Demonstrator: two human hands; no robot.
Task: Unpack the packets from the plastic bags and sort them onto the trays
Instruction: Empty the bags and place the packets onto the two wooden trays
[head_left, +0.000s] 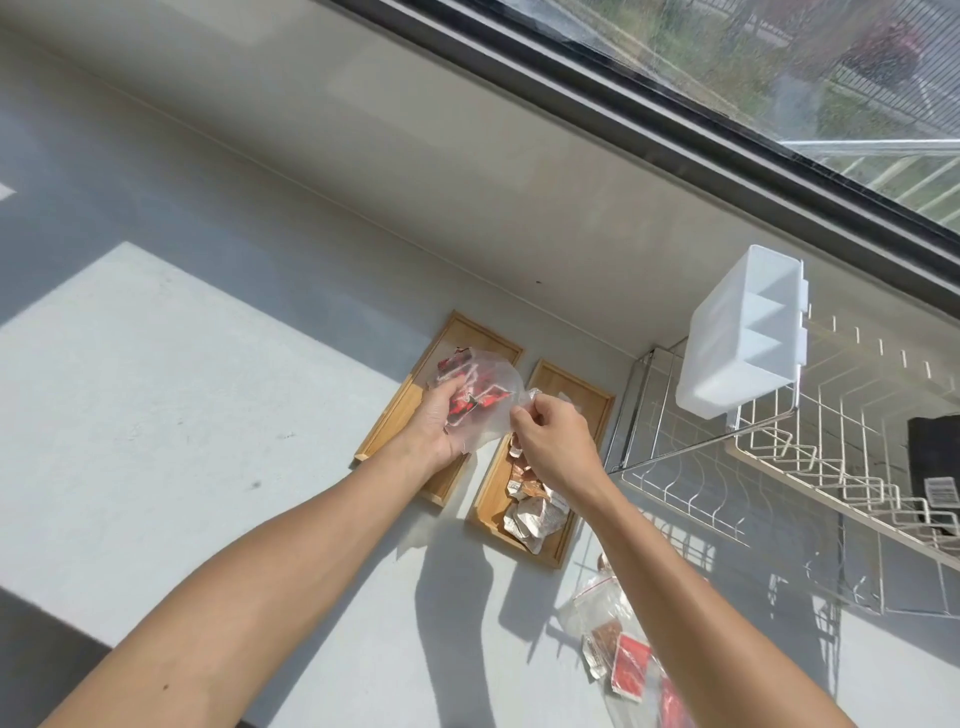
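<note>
Head view, looking down on a pale bench (208, 415) below a window. Landmark: the left wooden tray (410, 405). Directly above it the left hand (441, 421) cups a clear plastic bag (483, 410) from beneath, its grip closed around the bag's body, through which red packets (470, 400) show. The right hand (550, 441), just right of the tray, pinches the bag's mouth between thumb and fingers, grip closed on the film; the pairing suggests one hand steadies the load while the other works the opening, so that the contents fall onto the tray below. Whether the seal is already parted cannot be told, since the film is translucent and crumpled.

Immediately right of the landmark tray and parallel to it lies the right wooden tray (550, 384), carrying a heap of brown and white packets (530, 509) at its near end; each tray apparently takes one kind. Nearer the viewer and well right of the landmark tray, a second plastic bag (613, 623) lies flat on the bench with red and brown packets inside, apparently awaiting its turn. Far right of the tray stands a wire dish rack (779, 457) with a white plastic caddy (743, 338) hung on it, both outside the task.
</note>
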